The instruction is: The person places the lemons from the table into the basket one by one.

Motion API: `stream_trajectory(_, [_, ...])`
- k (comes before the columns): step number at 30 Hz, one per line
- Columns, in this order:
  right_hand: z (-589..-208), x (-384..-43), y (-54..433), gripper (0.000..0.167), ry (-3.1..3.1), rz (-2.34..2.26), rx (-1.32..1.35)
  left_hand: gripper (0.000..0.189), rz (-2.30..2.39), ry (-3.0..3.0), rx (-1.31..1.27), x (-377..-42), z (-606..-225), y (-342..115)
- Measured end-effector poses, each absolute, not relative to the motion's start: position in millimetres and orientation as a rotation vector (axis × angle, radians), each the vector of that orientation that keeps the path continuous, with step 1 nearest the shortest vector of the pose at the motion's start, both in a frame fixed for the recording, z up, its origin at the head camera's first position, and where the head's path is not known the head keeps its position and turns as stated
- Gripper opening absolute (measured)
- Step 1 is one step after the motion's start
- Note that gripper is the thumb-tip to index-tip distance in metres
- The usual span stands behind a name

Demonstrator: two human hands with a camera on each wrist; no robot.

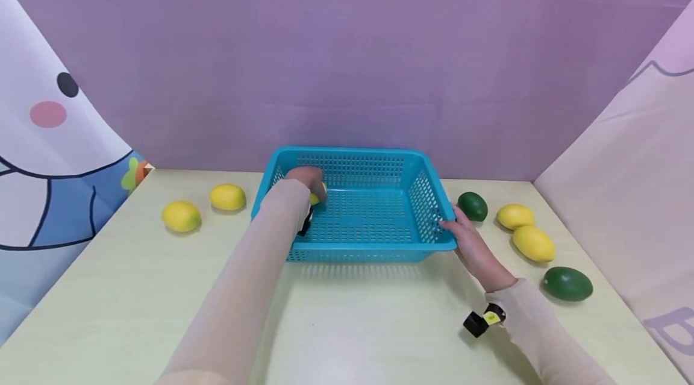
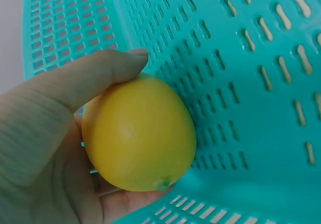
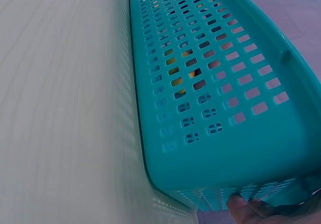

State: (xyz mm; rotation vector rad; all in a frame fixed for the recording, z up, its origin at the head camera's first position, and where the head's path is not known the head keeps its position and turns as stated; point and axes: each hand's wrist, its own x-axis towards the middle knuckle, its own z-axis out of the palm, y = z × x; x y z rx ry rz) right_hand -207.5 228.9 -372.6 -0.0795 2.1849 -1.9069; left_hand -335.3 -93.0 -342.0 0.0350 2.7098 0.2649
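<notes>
Mid-frame, the left grip [image 1: 308, 177] pinches a yellow oval lemon [image 2: 138, 133], apparently not yet released, inside the blue perforated plastic basket [image 1: 358, 246] the right grip [image 1: 476, 246] clasps, with four more lemons [image 1: 181, 216] and two dark-green oval fruits [image 1: 567, 284] still outside.

A teal rectangular plastic basket [image 1: 368, 247] stands on the pale flat table [image 1: 336, 331] before a purple cloth backdrop [image 1: 347, 59], a yellow oval lemon [image 2: 140, 133] inside its left end. Two further lemons [image 1: 228, 197] lie left; right, back to front, a dark-green oval fruit [image 1: 473, 207], two lemons [image 1: 534, 243], a second green fruit [image 1: 567, 284].
</notes>
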Motion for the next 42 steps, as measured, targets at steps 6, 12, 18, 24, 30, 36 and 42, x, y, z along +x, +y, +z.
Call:
stream_trajectory(6, [-373, -208, 229, 0.060, 2.186, -1.908, -0.090, 0.068, 0.281, 2.696, 0.002, -339, -344, -94])
stream_trajectory(12, [-374, -208, 229, 0.060, 2.185, -1.906, -0.085, 0.063, 0.272, 2.698, -0.002, -338, -344, -95])
stream_trajectory(18, [-373, -207, 229, 0.060, 2.188, -1.907, -0.078, 0.067, 0.281, 2.699, 0.030, -334, -339, -95])
stream_trajectory(24, [-372, -207, 228, 0.061, 2.188, -1.905, -0.070, 0.044, 0.274, 2.718, 0.142, -330, -329, -100])
stream_trajectory(30, [-372, -207, 228, 0.061, 2.184, -1.901, -0.053, 0.036, 0.303, 2.687, 0.204, -333, -317, -104])
stream_trajectory(36, [-372, -207, 228, 0.060, 2.181, -1.900, -0.044, 0.049, 0.396, 2.668, 0.255, -333, -303, -110])
stream_trajectory(42, [-372, -206, 227, 0.060, 2.185, -1.905, -0.057, 0.057, 0.364, 2.690, 0.398, -330, -283, -114])
